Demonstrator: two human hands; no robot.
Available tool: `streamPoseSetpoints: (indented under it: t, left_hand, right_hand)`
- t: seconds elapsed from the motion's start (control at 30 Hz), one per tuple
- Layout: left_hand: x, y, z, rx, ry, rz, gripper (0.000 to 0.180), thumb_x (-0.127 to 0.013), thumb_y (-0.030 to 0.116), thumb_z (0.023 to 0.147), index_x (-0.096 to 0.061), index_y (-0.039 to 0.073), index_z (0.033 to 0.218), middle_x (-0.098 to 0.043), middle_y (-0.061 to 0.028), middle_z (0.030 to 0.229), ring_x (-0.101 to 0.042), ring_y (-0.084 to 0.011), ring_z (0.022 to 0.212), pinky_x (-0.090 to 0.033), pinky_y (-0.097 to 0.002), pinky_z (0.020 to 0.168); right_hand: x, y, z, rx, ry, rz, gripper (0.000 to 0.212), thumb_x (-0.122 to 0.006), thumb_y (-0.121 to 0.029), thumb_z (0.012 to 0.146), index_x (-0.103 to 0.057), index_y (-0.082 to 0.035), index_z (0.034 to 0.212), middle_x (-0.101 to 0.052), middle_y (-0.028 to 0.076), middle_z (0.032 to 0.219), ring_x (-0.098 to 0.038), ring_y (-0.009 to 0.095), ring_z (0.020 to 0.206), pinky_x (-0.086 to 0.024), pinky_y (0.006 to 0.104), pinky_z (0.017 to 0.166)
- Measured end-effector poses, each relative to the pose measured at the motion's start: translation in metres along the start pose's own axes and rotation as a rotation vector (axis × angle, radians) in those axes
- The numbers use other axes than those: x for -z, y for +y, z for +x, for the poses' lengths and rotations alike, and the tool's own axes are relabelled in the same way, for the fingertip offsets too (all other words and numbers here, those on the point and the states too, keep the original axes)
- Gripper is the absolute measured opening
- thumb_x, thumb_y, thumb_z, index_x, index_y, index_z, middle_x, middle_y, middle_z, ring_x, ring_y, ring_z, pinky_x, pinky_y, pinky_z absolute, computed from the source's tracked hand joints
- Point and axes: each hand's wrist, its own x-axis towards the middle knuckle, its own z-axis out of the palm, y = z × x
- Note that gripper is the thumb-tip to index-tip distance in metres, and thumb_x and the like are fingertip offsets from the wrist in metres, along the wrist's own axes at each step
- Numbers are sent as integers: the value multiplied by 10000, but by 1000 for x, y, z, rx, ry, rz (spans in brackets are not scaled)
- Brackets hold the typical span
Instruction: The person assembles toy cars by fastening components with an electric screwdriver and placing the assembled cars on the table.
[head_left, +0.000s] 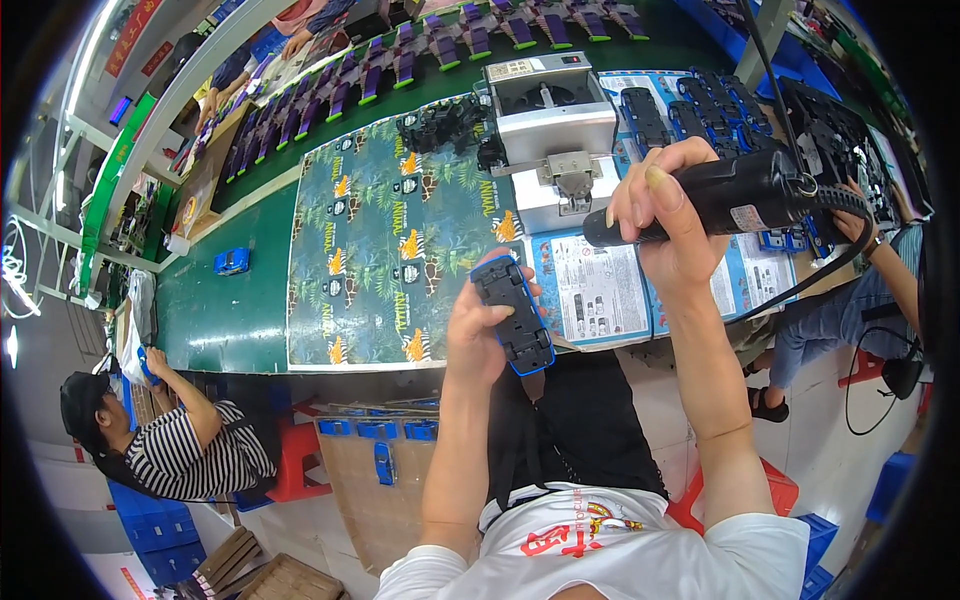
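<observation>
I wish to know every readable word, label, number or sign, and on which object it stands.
I copy no wording.
Animal-patterned sheet: large letters, readable.
White shirt: large red characters.
Red banner: large characters.
Printed sheet: mostly too small.
Black electric screwdriver: sticker too small.
Metal fixture: sticker too small.

This is a factory assembly workshop. A long, green-topped worktable [220, 320] bears a row of matching purple plastic pieces with bright green ends [370, 82], a silver, box-shaped metal machine [555, 133] and grouped black-and-blue plastic toy cars [645, 115]. A black, cylindrical corded power tool [740, 190] is in use above it. A worker in a striped shirt [185, 455] sits alongside, near stacked blue plastic crates [155, 530].
</observation>
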Motion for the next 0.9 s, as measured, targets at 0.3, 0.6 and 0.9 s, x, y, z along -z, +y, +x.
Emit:
streamPoseSetpoints:
  t: [0.3, 0.6, 0.9]
  left_hand:
    - [2, -2, 1, 101, 103, 4, 474, -469, 339, 1029, -439, 24, 1382, -629, -174, 1101, -662, -244, 944, -596, -401, 770]
    - [-2, 2, -3, 26, 22, 158, 598, -701, 68, 840, -437, -6, 1372, -616, -167, 1160, -652, -247, 1009, -584, -430, 841]
    - [0, 1, -3, 68, 76, 177, 447, -680, 10, 861, -500, -21, 1268, -631, -170, 1187, -667, -247, 1024, -596, -420, 859]
  right_hand:
    - [0, 3, -5, 13, -17, 1, 187, -614, -172, 929, -479, -44, 917, -485, 44, 644, -476, 122, 511, -466, 303, 558]
    - [-2, 18, -19, -129, 3, -30, 210, -635, -185, 921, -490, -34, 935, -496, 46, 648, -494, 125, 523, -468, 305, 580]
    - [-2, 30, -24, -223, 35, -108, 207, -661, -153, 907, -504, -26, 953, -518, 49, 644, -514, 133, 531, -476, 308, 589]
